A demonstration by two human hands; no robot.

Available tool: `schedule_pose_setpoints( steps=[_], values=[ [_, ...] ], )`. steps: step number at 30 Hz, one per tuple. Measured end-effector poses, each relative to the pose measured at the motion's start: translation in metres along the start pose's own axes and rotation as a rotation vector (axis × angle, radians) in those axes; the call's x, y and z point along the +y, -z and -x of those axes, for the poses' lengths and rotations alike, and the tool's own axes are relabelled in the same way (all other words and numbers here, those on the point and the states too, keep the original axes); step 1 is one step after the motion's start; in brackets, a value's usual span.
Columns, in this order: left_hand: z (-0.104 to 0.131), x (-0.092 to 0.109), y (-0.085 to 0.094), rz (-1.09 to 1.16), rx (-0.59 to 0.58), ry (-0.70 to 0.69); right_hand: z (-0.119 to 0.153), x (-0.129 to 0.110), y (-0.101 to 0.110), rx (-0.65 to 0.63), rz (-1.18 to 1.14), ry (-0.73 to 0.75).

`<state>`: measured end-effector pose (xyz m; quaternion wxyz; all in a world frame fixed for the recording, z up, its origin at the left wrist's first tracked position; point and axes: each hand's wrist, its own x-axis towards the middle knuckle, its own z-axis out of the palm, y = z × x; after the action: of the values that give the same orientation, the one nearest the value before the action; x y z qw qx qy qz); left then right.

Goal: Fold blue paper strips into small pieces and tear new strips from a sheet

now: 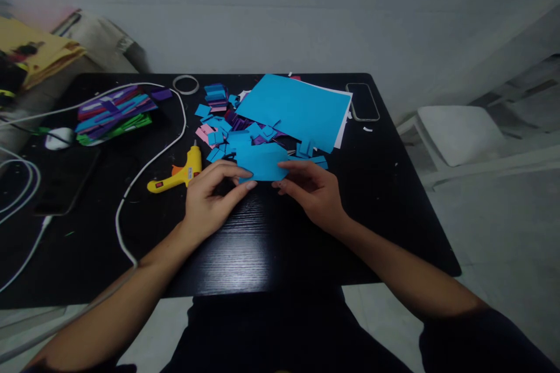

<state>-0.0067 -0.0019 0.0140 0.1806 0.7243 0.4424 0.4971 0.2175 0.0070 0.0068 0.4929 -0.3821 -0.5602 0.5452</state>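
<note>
Between both hands is a small rectangular piece of blue paper, lifted a little above the near side of the paper heap. My left hand pinches its left end between thumb and fingers. On the right end, my right hand grips it the same way. Behind the piece lie several small cut blue paper pieces, mixed with pink and purple ones. A large blue sheet rests over white paper at the back of the heap. Just left of my left hand lies a yellow glue gun with an orange trigger.
A bundle of coloured paper strips lies at the left of the black table. A white cable runs across the left side and over my left forearm. One phone is at the back right, another at left. A tape ring lies at the back.
</note>
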Motion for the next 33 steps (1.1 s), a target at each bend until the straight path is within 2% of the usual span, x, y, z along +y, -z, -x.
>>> schedule_pose_setpoints(
  steps=[7, 14, 18, 21, 27, 33],
  values=[
    [0.001, 0.001, -0.003, 0.052, 0.029, 0.035, -0.001, 0.000, -0.002, 0.028, -0.002, -0.023],
    [0.003, 0.005, -0.007, 0.232, 0.043, 0.289, -0.002, -0.003, -0.005, 0.100, 0.003, -0.054],
    [0.001, 0.007, -0.010, 0.357, 0.071, 0.358, -0.003, -0.003, -0.006, 0.115, -0.042, -0.076],
    [-0.001, 0.007, -0.011, 0.391, 0.069, 0.352, -0.003, -0.002, -0.006, 0.105, -0.040, -0.068],
    [0.001, 0.007, -0.008, 0.296, 0.055, 0.303, -0.004, 0.002, -0.004, 0.101, -0.046, -0.053],
    [0.003, 0.004, -0.004, 0.186, -0.056, 0.225, -0.008, -0.001, -0.001, 0.072, -0.123, -0.176]
  ],
)
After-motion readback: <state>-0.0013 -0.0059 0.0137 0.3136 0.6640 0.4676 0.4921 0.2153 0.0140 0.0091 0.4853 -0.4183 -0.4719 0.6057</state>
